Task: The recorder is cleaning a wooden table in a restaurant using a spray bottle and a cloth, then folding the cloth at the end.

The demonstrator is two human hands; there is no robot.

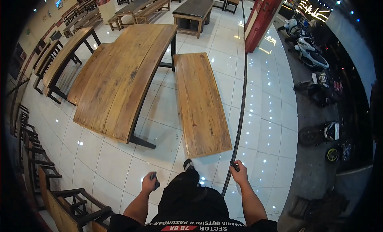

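Observation:
My left hand [148, 183] is closed around a dark grey bundle [155, 181], probably a folded cloth. In my right hand [241, 174] is a small black object [234, 166]; its far end sticks out past the fingers, and the grip hides the rest. Both hands hang apart on either side of my body, above the tiled floor. Ahead of my feet stands a wooden bench [202, 106] with a plank top. To its left is a larger wooden table [122, 79] with dark legs and stained boards. Neither hand touches the bench or the table.
Dark-framed stools [80, 206] lie tipped at lower left. More tables [193, 10] and benches fill the back. A dark floor track [243, 103] runs along the right, near a red folding door [263, 22]. Motorcycles [312, 53] are parked outside.

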